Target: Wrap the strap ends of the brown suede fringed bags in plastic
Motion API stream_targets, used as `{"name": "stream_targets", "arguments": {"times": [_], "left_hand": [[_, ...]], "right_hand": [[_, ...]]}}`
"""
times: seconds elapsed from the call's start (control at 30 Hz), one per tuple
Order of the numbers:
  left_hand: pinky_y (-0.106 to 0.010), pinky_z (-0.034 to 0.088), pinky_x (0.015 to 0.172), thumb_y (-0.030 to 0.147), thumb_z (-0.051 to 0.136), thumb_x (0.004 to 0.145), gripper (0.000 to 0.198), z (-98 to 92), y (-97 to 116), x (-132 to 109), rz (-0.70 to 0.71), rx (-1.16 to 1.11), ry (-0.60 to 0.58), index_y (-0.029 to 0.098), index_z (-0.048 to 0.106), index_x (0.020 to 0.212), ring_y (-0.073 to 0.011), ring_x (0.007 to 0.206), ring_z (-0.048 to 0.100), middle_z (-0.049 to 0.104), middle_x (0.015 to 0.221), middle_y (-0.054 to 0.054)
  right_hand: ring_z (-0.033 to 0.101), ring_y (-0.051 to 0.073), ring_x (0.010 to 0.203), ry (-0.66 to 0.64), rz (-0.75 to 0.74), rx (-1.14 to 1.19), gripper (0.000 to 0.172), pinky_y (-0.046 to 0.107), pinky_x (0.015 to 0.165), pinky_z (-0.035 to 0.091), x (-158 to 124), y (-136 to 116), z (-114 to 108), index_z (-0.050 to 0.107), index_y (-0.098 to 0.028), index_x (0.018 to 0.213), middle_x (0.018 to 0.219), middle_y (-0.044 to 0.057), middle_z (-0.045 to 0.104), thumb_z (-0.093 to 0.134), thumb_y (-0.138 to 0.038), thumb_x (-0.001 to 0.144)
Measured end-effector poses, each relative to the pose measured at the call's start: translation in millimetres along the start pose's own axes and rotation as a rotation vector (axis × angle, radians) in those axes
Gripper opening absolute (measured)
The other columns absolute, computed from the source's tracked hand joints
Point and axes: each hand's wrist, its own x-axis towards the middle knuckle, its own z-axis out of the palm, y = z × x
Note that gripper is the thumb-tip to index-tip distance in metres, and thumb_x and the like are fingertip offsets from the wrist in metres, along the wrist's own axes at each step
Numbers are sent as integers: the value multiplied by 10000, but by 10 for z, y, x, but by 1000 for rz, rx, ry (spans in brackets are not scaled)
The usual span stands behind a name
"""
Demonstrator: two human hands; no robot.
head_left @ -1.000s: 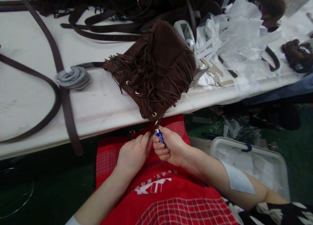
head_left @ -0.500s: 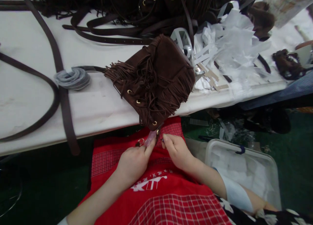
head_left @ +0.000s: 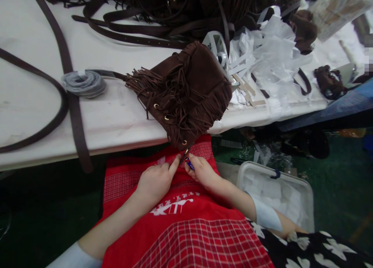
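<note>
Well, from my head I look down past my red apron [head_left: 171, 237] to a white-covered table [head_left: 105, 128], crowded with dark straps [head_left: 75, 124], one hanging over the edge at left across from a grey wrapped coil [head_left: 84, 84]. A grey-and-white device [head_left: 215, 44] is partly hidden behind the bag, with pale scraps [head_left: 271, 58] heaped to its right; below, a translucent bin [head_left: 307, 186] stands beside my right forearm. The brown bag [head_left: 186, 93] lies tilted at the table's front edge, its near corner just before my hands; it looks soft and suede-like, with thick fringe, knotted cords and gold-coloured eyelets. My right hand [head_left: 201, 170] is closed around a blue lighter [head_left: 190, 163], close by a dark tab [head_left: 184, 154] at that corner. My left hand [head_left: 155, 182] has its fingertips at the tab, but I cannot tell whether they pinch it.
</note>
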Motion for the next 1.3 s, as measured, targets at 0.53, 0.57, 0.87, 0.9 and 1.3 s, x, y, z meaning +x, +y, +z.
{"name": "stream_targets", "arguments": {"times": [0.53, 0.57, 0.87, 0.9, 1.3], "left_hand": [[-338, 534, 656, 123, 370, 906, 508, 94, -75, 71, -16, -135, -59, 205, 411, 1406, -240, 741, 679, 693, 900, -111], [-337, 534, 663, 133, 371, 909, 503, 108, -81, 76, -17, -144, -64, 203, 410, 1405, -240, 753, 680, 694, 913, -114], [-334, 522, 647, 151, 379, 919, 480, 119, -112, 109, -15, -142, -82, 202, 408, 1395, -246, 753, 685, 702, 922, -105], [-335, 523, 647, 150, 378, 919, 478, 115, -113, 111, -11, -147, -86, 197, 408, 1394, -245, 755, 684, 701, 919, -104], [-330, 523, 656, 145, 382, 918, 468, 127, -114, 122, -8, -155, -87, 179, 416, 1384, -239, 757, 681, 700, 901, -94]], "right_hand": [[134, 68, 365, -346, 473, 683, 367, 176, 342, 59, -45, -157, 56, 377, -196, 638, 460, -70, 272, 256, -402, 917], [133, 69, 368, -352, 478, 686, 363, 176, 341, 63, -43, -162, 60, 377, -196, 640, 461, -70, 273, 261, -402, 915], [128, 72, 380, -416, 488, 732, 367, 174, 342, 77, 5, -98, 38, 381, -199, 654, 467, -69, 274, 274, -436, 914], [131, 72, 380, -433, 491, 745, 368, 174, 342, 79, 6, -97, 35, 384, -198, 655, 467, -68, 274, 270, -434, 914], [145, 64, 374, -466, 488, 818, 406, 169, 347, 82, 17, -125, 50, 372, -195, 659, 474, -71, 269, 254, -478, 925]]}}
